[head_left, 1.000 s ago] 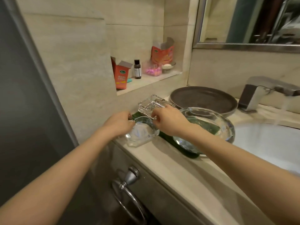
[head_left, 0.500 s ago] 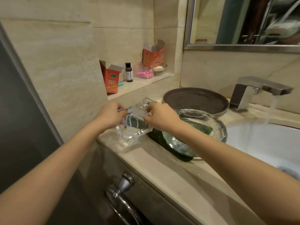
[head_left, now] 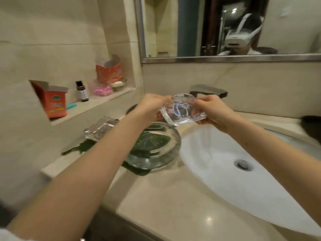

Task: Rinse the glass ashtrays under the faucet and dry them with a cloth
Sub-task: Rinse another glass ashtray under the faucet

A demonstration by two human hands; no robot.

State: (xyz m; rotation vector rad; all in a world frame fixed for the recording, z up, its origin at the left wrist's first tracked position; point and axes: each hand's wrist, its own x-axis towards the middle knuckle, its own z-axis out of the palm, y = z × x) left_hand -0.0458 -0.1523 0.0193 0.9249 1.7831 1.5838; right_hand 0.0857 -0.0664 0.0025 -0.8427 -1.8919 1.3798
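Note:
I hold a clear faceted glass ashtray [head_left: 182, 111] in the air over the left rim of the white sink [head_left: 225, 171], just in front of the faucet [head_left: 208, 91]. My left hand [head_left: 152, 106] grips its left edge and my right hand [head_left: 211, 110] grips its right edge. A large round glass ashtray [head_left: 156, 148] sits on a dark green cloth [head_left: 83, 146] on the counter. A ribbed square glass ashtray [head_left: 99, 128] lies behind my left forearm on the same cloth.
A wall niche holds two orange boxes [head_left: 55, 101], a small dark bottle [head_left: 81, 92], a pink item and a small dish. A dark round tray [head_left: 130, 108] lies behind my left hand. A mirror hangs above. A dark object [head_left: 311, 126] sits at the counter's right.
Both hands have lifted the faceted ashtray off the counter's left end and carried it right, over the sink by the faucet. The view has turned right.

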